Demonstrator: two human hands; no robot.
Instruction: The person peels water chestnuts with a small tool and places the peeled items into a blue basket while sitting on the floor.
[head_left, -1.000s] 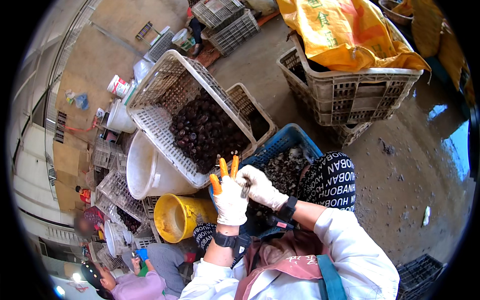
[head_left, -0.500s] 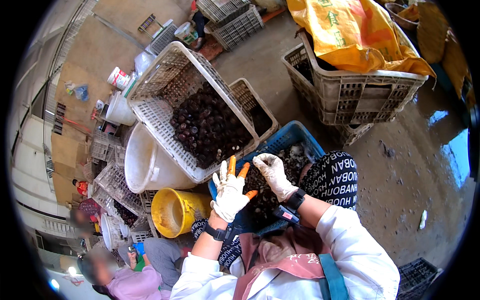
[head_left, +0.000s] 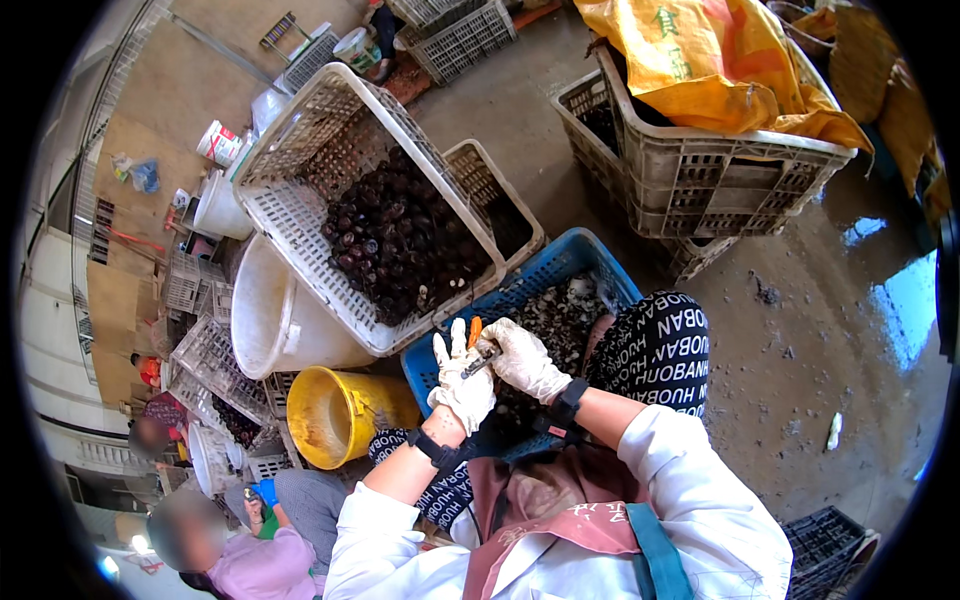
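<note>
From where I stand, the left hand (head_left: 462, 388), in a white glove with an orange finger cover (head_left: 475, 331), is raised at the centre of the frame, fingers pointing upward; whether it grasps anything, I cannot tell. The right hand (head_left: 528, 362), also white-gloved, is just beside it on the right, fingers curled and clenched on a small, dark, elongated object (head_left: 480, 366). This object is located between the hands, across the front of the left glove. Both hands are positioned above a blue, perforated plastic crate (head_left: 558, 259) containing dark and whitish pieces (head_left: 562, 318). Left of upper centre, a whitish, perforated plastic crate (head_left: 292, 207) contains dark, rounded pieces (head_left: 395, 235). A round yellow bucket (head_left: 388, 402) stands at left of centre, near a large, round white tub (head_left: 262, 315).
</note>
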